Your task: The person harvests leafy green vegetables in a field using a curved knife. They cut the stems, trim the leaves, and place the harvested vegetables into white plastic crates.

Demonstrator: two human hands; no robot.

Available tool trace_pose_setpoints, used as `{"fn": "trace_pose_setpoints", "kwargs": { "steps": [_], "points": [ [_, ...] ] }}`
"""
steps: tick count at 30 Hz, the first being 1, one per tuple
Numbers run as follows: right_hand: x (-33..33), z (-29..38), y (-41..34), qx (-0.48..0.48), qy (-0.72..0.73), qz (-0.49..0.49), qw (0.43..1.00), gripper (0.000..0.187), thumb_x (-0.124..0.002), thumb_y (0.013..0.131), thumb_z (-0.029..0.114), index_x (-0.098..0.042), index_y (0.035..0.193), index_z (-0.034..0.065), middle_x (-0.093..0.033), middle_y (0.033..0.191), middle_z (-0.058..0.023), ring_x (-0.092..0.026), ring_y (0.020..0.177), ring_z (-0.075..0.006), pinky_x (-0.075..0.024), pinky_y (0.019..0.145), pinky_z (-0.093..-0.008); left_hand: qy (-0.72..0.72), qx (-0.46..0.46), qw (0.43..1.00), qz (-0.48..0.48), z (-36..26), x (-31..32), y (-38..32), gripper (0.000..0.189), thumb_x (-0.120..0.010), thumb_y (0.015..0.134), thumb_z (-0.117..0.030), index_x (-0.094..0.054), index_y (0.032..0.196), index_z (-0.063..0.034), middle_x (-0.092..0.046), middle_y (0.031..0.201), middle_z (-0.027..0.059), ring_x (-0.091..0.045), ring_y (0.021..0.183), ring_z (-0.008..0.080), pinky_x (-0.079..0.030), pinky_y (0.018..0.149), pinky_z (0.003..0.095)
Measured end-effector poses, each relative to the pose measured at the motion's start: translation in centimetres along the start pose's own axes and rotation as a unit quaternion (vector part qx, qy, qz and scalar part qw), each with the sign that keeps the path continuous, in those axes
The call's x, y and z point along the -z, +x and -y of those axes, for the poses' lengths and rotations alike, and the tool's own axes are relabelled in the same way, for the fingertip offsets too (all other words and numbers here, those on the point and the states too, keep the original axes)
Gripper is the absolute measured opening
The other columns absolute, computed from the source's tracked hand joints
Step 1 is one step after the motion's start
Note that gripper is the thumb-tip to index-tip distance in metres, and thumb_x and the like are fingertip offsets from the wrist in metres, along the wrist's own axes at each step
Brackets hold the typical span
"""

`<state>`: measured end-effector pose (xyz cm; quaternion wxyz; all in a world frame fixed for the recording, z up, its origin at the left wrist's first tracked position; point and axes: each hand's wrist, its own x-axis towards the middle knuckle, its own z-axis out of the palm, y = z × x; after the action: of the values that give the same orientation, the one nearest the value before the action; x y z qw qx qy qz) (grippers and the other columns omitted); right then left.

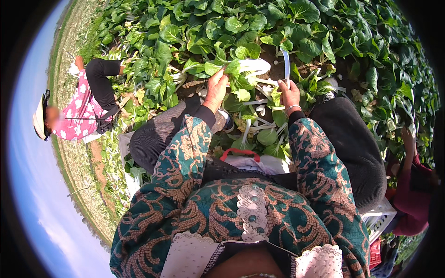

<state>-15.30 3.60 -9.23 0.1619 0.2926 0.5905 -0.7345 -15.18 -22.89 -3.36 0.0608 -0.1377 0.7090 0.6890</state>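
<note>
A bok choy head (255, 66) with a thick white base lies sideways before me, its leaves toward my left hand (216, 87). The fingers of that hand are closed around the leafy end. In my right hand (289, 93) is a knife (286, 64), its long pale blade pointing up and away from me, just right of the bok choy's base. Cut leaves and white stalks (257, 102) litter the soil between my knees. Beyond my hands stand dense bok choy plants (243, 24), rooted in rows.
A person in a pink floral top (83, 111) crouches at the left. Another person in a dark red top (412, 208) works at the right rim. White plastic crates (382, 213) stand beside my legs, and a white bag with a red handle (260, 163) lies below me.
</note>
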Motion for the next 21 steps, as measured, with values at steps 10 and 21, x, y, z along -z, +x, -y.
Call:
{"fn": "trace_pose_setpoints", "kwargs": {
  "steps": [10,21],
  "points": [
    [-6.9,12.1,-5.8,0.104,0.137,0.237,0.956,0.045,-0.072,0.084,0.012,-0.055,0.124,0.0002,-0.062,0.075,-0.0026,-0.044,0.041,-0.0064,-0.0331,0.035,-0.0211,-0.028,0.033,0.998,0.040,-9.5,2.3,-3.7,0.038,-0.053,0.093,-0.015,-0.058,0.130,-0.0065,-0.065,0.101,0.0008,-0.059,0.085,0.0077,-0.048,0.070,0.0228],
    [-13.1,15.5,-13.8,0.248,0.031,0.278,0.928,0.034,-0.074,0.085,0.020,-0.061,0.112,0.0043,-0.057,0.071,0.0034,-0.043,0.043,-0.0034,-0.0303,0.037,-0.0196,0.393,-0.265,0.880,0.037,-19.2,3.3,-5.7,0.053,-0.073,0.067,-0.024,-0.058,0.116,-0.0069,-0.068,0.093,0.0163,-0.066,0.089,0.0335,-0.048,0.085,0.0440]
  ]
}}
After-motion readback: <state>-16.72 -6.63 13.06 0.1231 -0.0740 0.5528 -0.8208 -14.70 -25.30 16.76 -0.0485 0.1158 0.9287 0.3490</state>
